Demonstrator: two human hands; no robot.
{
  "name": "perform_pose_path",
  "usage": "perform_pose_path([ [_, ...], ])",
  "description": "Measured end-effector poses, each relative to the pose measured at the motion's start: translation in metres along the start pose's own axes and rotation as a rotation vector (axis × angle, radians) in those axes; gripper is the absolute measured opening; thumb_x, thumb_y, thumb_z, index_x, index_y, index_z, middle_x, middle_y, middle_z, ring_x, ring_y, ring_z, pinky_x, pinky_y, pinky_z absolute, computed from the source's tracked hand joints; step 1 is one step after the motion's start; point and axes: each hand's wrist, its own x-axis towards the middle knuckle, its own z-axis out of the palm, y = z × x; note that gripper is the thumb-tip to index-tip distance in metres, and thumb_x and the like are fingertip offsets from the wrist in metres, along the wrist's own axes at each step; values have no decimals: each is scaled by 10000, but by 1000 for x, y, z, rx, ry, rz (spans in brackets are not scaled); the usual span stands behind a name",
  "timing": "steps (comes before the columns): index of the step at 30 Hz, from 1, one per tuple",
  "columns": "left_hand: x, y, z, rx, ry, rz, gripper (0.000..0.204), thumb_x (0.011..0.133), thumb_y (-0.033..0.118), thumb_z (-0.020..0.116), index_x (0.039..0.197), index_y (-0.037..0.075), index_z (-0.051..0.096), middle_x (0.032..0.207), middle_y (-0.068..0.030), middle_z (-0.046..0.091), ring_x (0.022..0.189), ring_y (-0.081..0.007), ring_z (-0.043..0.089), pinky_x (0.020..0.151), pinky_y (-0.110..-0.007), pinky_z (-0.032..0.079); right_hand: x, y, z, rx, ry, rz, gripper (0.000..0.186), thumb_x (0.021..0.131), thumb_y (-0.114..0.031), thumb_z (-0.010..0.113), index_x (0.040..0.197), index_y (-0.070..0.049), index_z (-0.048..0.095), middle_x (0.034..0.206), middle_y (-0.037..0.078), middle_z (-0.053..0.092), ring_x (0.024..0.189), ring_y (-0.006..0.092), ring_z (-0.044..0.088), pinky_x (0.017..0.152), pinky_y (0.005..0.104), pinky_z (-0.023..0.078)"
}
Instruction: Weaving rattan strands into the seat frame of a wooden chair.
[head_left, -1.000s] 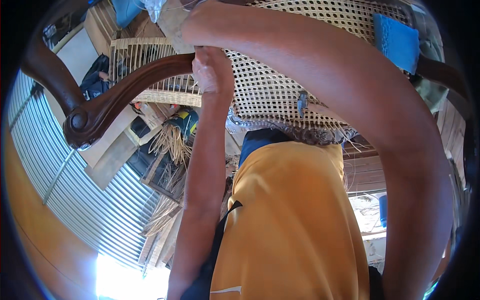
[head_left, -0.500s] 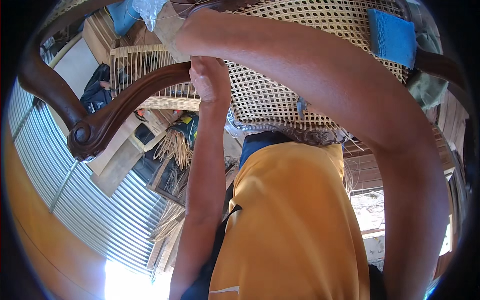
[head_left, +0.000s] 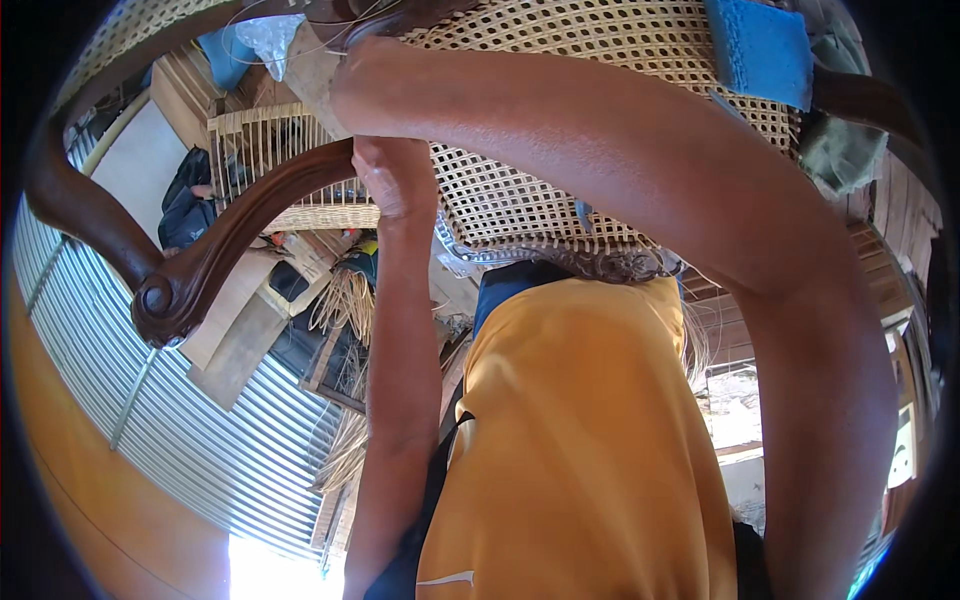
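Observation:
A dark carved wooden chair with a woven cane seat point(head_left: 520, 195) fills the upper middle. My left hand point(head_left: 397, 178) is closed at the upper end of the chair's curved armrest point(head_left: 255, 205); its fingertips are hidden. Across the cane stretches my right forearm, bent at the elbow. Its far end, where my right hand point(head_left: 368, 88) is, lies just above my left hand, and the fingers are out of sight. A small blue-grey peg point(head_left: 583, 215) stands in the cane near the carved front rail point(head_left: 610, 265). On the cane at the upper right lies a blue sponge-like block point(head_left: 765, 55).
Loose cane strands point(head_left: 345, 300) hang by stacked boards at left. A slatted rattan piece point(head_left: 300, 215) stands behind the armrest, with a dark bag point(head_left: 187, 200) beside it. Corrugated metal sheet point(head_left: 240, 440) covers the lower left. Greenish cloth or plastic point(head_left: 845, 155) is at the right.
The view has shifted slightly, so chair, sponge block and both hands appear a little farther left. Both hands keep nearly the same place on the chair.

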Motion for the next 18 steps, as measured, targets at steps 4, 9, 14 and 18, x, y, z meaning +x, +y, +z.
perform_pose_path([
  [4,7,10,-9,34,-22,-36,199,759,10,686,940,-8,606,892,-180,636,745,-392,664,621,-456,547,-8,8,-33,5,-89,-187,196,723,-140,655,842,-12,744,859,158,712,789,299,700,634,417,556],
  [9,7,12,-6,50,35,-50,116,766,-5,658,860,-2,590,850,-164,597,667,-378,651,574,-450,542,2,21,-27,-78,-217,-120,225,710,-168,676,881,-39,747,880,157,711,818,309,698,657,429,554],
  [14,6,19,-7,92,8,-64,34,796,2,633,795,16,602,860,-147,598,638,-362,648,557,-426,535,-1,32,-31,13,-251,-97,269,734,-219,662,964,-115,755,907,125,715,841,283,697,653,429,541],
  [18,3,15,-8,78,-3,-68,30,805,11,628,786,20,607,872,-145,600,641,-360,650,555,-429,530,-13,28,-46,-120,-287,-191,263,715,-196,679,952,-122,765,930,129,714,840,290,696,656,431,542],
])
